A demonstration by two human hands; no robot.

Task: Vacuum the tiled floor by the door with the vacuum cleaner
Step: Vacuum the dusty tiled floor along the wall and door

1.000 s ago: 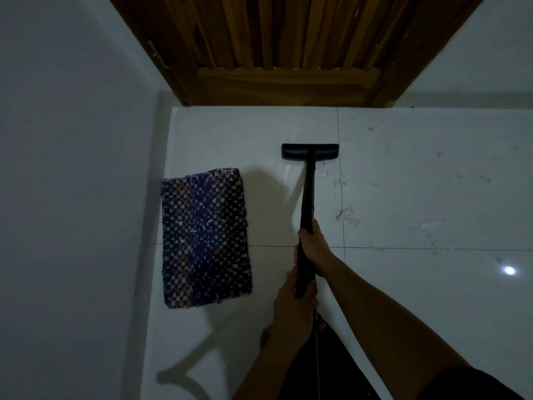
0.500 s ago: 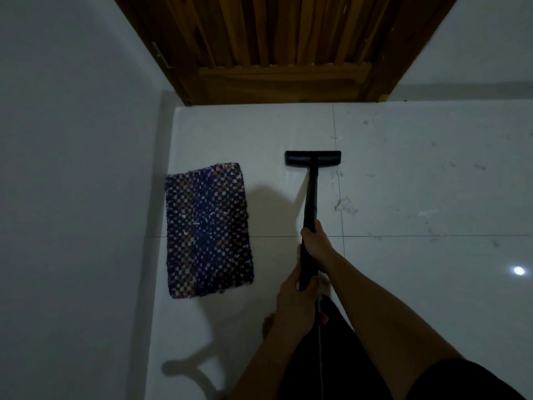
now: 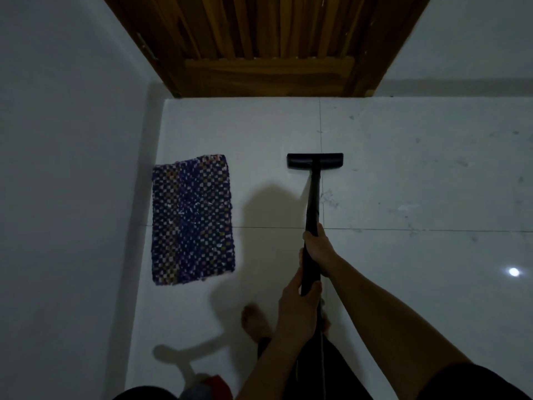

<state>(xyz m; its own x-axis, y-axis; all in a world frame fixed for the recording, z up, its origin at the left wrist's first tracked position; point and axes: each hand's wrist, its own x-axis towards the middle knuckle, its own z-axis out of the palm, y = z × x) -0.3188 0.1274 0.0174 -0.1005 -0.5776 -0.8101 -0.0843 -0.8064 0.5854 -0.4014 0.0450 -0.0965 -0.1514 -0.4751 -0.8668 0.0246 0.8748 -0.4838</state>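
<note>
The vacuum cleaner's black floor head (image 3: 315,161) rests flat on the white tiled floor (image 3: 418,174), a short way in front of the wooden door (image 3: 268,53). Its black wand (image 3: 313,203) runs back from the head toward me. My right hand (image 3: 317,248) grips the wand higher up. Just behind it, my left hand (image 3: 300,306) is wrapped around the wand's near end. A thin cord hangs down below my left hand. Faint dirt marks speckle the tiles to the right of the head.
A blue checkered mat (image 3: 191,220) lies on the floor to the left, close to the grey wall (image 3: 57,168). My bare foot (image 3: 255,321) stands behind the wand. A red and grey object (image 3: 212,385) sits at the bottom edge. A lamp's reflection (image 3: 514,271) glints at right.
The floor head has slid back from the door toward me, with both hands still on the wand. The view has tilted down, and my foot now shows.
</note>
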